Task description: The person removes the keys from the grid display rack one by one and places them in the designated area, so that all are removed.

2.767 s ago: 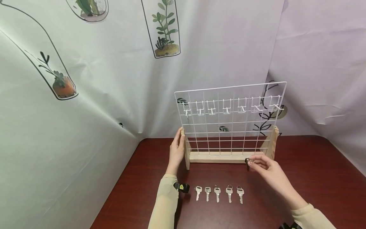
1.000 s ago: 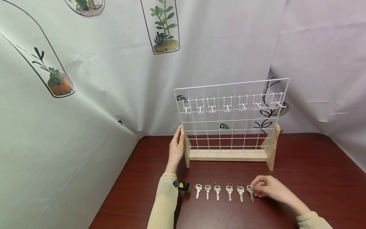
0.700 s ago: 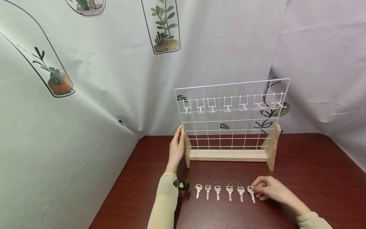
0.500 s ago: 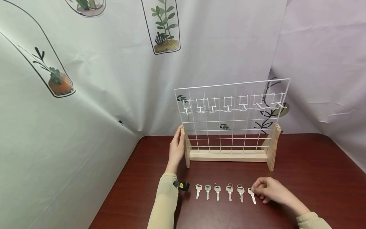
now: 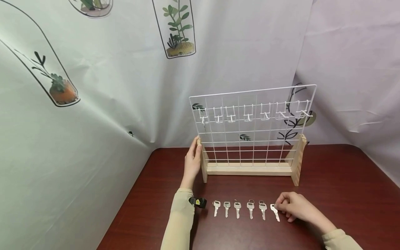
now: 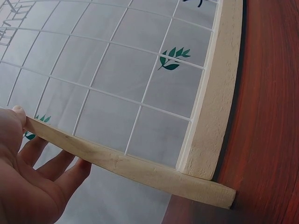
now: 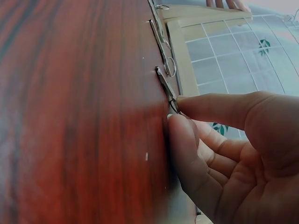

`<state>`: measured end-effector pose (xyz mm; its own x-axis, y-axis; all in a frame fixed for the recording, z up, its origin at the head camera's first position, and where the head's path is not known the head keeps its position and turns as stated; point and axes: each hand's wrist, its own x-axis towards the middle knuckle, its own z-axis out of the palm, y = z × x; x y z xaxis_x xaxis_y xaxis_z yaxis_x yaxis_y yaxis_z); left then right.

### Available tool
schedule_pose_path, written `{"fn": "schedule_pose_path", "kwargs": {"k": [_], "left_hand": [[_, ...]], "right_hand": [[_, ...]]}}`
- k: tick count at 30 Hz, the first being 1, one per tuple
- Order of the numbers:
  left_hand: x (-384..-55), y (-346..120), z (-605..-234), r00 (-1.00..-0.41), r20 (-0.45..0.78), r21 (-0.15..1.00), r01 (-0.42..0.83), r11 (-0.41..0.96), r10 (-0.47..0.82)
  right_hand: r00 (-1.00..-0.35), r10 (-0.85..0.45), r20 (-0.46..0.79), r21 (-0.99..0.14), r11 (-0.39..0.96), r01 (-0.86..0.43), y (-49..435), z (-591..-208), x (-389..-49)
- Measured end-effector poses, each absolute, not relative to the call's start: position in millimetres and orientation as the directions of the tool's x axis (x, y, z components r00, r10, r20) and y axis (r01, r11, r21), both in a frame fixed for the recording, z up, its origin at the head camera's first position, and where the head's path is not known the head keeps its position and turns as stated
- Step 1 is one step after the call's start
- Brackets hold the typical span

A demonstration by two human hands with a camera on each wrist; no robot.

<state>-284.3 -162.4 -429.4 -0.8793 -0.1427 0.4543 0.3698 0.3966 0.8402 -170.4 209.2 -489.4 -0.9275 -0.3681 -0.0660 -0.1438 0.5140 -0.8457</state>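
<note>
In the head view, my left hand (image 5: 191, 163) holds the left wooden upright of a white wire grid rack (image 5: 250, 170). The left wrist view has the thumb on one side of that upright (image 6: 154, 173) and the fingers on the other. At the right end of a row of silver keys, a slightly slanted key (image 5: 275, 212) lies on the table. Thumb and forefinger of my right hand (image 5: 295, 206) pinch its ring end. Up close in the right wrist view, the key (image 7: 164, 85) points away from the fingertips, which partly cover its ring.
Several more keys (image 5: 237, 210) lie side by side left of the pinched one, bows toward the rack. White hooks (image 5: 248, 117) line the grid's upper part; something thin hangs from the leftmost, too small to tell. A printed cloth (image 5: 243, 52) backs the dark red table (image 5: 337, 180).
My right hand has come down from in front of the rack's base and laid the key at the row's right end, shifting it slightly since. My left hand stays on the rack.
</note>
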Motion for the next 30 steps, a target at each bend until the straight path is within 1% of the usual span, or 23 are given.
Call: {"fn": "schedule_pose_path", "kwargs": {"k": [11,30], "left_hand": [[-282.7,-161.9,-427.3,-0.889,0.432,0.85,0.347,0.396,-0.148],[-282.5,-163.1,-429.3,-0.888,0.438,0.849,0.357,0.389,-0.141]], "right_hand": [[-0.933,-0.356,-0.051,-0.824,0.543,-0.163,206.6,-487.9,-169.3],[-0.942,-0.326,-0.072,-0.833,0.539,-0.123,206.5,-485.9,-168.2]]}}
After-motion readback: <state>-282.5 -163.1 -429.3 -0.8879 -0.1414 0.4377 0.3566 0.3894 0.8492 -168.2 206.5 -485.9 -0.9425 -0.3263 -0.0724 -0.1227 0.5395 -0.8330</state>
